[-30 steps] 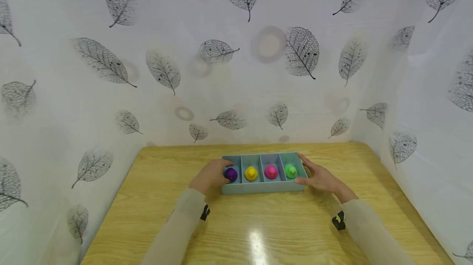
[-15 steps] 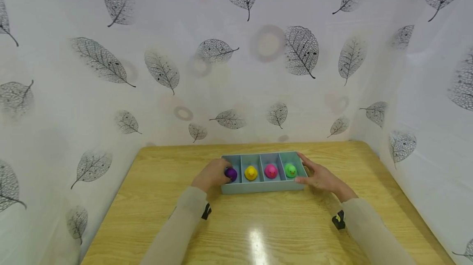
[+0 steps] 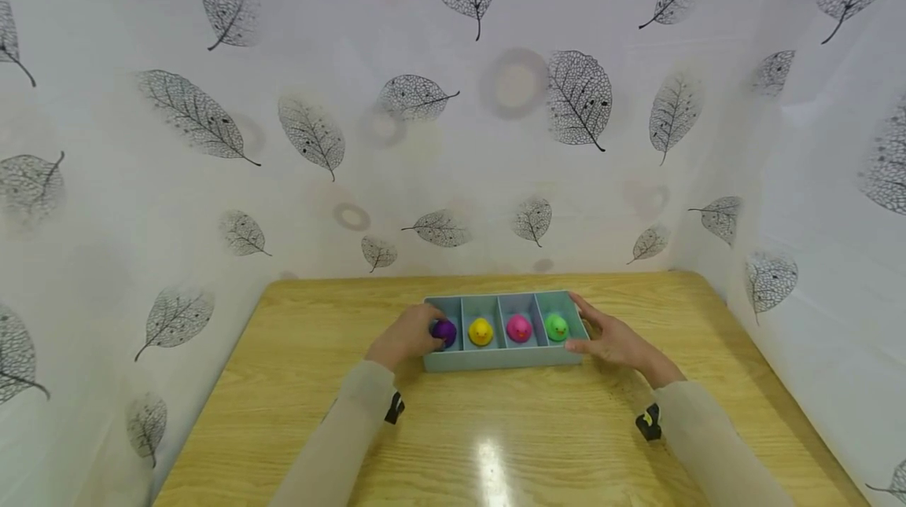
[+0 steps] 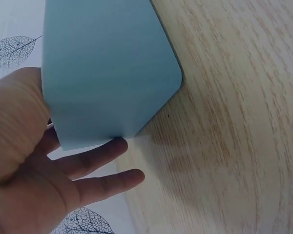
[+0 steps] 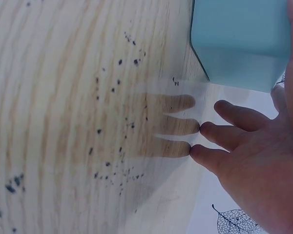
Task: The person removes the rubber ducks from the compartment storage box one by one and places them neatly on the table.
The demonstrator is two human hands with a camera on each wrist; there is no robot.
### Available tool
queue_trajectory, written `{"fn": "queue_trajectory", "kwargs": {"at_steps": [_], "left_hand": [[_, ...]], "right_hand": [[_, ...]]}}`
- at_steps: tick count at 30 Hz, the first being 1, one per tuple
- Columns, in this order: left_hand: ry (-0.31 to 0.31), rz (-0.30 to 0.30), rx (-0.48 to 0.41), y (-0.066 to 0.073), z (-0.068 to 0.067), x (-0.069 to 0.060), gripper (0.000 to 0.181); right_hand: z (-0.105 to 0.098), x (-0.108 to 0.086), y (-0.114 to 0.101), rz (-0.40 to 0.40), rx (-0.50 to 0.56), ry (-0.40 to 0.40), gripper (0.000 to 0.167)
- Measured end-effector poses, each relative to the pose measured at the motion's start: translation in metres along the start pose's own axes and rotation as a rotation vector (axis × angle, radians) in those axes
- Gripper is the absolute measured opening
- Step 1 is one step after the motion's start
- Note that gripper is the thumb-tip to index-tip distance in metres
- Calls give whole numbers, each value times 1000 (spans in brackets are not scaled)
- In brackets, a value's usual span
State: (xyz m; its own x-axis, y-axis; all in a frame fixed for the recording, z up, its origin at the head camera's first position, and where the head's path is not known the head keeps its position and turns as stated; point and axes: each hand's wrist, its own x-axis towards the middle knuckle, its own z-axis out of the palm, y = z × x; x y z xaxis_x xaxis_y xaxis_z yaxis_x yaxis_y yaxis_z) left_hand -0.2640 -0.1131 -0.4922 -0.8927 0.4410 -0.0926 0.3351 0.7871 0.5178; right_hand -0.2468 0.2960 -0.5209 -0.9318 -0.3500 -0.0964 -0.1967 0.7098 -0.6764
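Observation:
A pale blue-green divided box (image 3: 502, 358) lies lengthwise on the table, with one toy duck in each compartment. In the leftmost compartment, my left hand (image 3: 406, 336) pinches the purple toy duck (image 3: 445, 332) between thumb and fingers, partly covering it. To its right sit a yellow duck (image 3: 480, 332), a pink duck (image 3: 519, 328) and a green duck (image 3: 557, 327). My right hand (image 3: 614, 340) holds the box's right end, thumb at the front rim and a finger at the back corner. In the right wrist view, its other fingers (image 5: 229, 134) extend beside the box (image 5: 241, 44).
The wooden table (image 3: 340, 444) carries the box near its back edge. A white leaf-printed sheet (image 3: 453, 161) hangs behind the table and along both sides. Dark specks (image 5: 100, 131) mark the tabletop in the right wrist view.
My left fingers have closed in on the purple duck, which has shifted slightly within its compartment. The right hand and the box have stayed in place.

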Motion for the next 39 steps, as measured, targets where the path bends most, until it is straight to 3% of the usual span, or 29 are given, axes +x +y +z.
{"fn": "queue_trajectory", "kwargs": {"at_steps": [14,23,33,39], "left_hand": [[75,96,-59,-3,0,-4,36],[116,46,-129,-1,-14,-15,43],[194,64,-203,-4,-36,-26,44],[243,54,-176,-14,-45,-34,43]], "right_hand": [[-1,-2,-4,-19,0,1,101],[-1,-2,-5,-10,-6,6,102],[0,-2,-4,-6,-6,5,102],[0,-1,-4,-14,-9,11,102]]}}
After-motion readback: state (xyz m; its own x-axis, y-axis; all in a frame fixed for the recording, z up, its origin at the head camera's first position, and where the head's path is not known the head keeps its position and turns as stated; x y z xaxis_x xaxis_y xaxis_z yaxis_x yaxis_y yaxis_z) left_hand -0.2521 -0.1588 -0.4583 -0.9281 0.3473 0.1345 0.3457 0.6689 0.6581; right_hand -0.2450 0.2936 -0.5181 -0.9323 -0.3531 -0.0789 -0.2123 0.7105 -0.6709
